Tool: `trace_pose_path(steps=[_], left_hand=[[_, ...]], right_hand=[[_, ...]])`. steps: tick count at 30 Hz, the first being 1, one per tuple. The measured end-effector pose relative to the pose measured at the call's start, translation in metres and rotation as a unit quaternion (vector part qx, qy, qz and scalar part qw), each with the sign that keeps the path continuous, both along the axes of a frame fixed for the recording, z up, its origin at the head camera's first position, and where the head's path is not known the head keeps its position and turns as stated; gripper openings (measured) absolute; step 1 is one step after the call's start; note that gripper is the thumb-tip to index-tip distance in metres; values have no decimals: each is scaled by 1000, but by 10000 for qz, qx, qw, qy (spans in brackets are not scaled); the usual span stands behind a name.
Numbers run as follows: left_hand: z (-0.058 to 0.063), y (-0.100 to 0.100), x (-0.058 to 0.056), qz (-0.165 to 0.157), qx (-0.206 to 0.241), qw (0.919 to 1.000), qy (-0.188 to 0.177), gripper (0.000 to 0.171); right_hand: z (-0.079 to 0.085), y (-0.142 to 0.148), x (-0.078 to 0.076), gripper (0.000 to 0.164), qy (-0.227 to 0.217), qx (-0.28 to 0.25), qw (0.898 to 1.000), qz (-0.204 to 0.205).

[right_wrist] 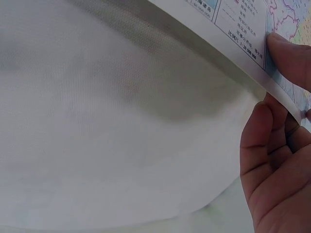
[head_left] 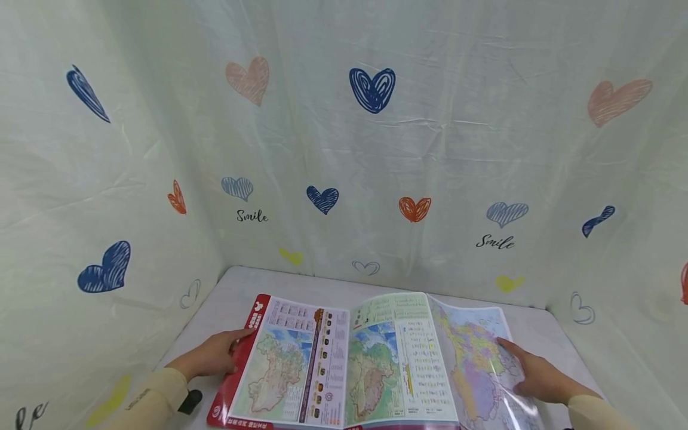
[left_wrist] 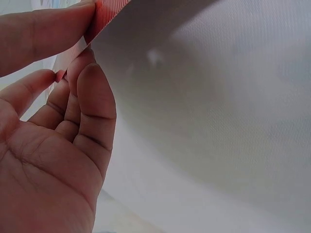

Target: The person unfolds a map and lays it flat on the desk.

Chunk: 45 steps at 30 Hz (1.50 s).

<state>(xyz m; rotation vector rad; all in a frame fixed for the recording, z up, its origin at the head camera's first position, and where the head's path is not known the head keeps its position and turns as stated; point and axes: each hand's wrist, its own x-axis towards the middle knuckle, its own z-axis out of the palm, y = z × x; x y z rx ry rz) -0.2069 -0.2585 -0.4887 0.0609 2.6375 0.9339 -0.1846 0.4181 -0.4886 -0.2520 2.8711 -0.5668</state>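
A folding map (head_left: 376, 376) with a red-bordered left panel lies spread across the white table, creased into upright and slanting panels. My left hand (head_left: 212, 355) grips its red left edge, thumb on the printed face and fingers behind. In the left wrist view the red edge (left_wrist: 104, 19) passes between thumb and curled fingers. At the other end my right hand (head_left: 537, 373) pinches the right panel (head_left: 473, 358), which carries a multicoloured map. The right wrist view shows the thumb (right_wrist: 289, 58) on the print, with the other fingers curled under the paper's edge.
The white table (head_left: 322, 288) has rounded far corners. A pale curtain (head_left: 462, 155) printed with hearts and "Smile" hangs close behind it and along both sides. A small black object (head_left: 190, 402) shows beside the left sleeve.
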Motion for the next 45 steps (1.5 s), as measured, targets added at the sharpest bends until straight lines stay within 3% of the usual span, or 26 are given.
trace_pose_path(steps=[20,30,45], left_hand=[[0,-11,-1,74,-3,10000,-54,86],[0,-14,0,148,181,9997,-81,87],[-5,-14,0,169,104,9998,-29,87]], right_hand=[[2,8,2,95,-367,193,9989,-235],[-2,13,6,92,-312,303,9988,-225],[-20,25,-9,101,-994,563,9904,-779]])
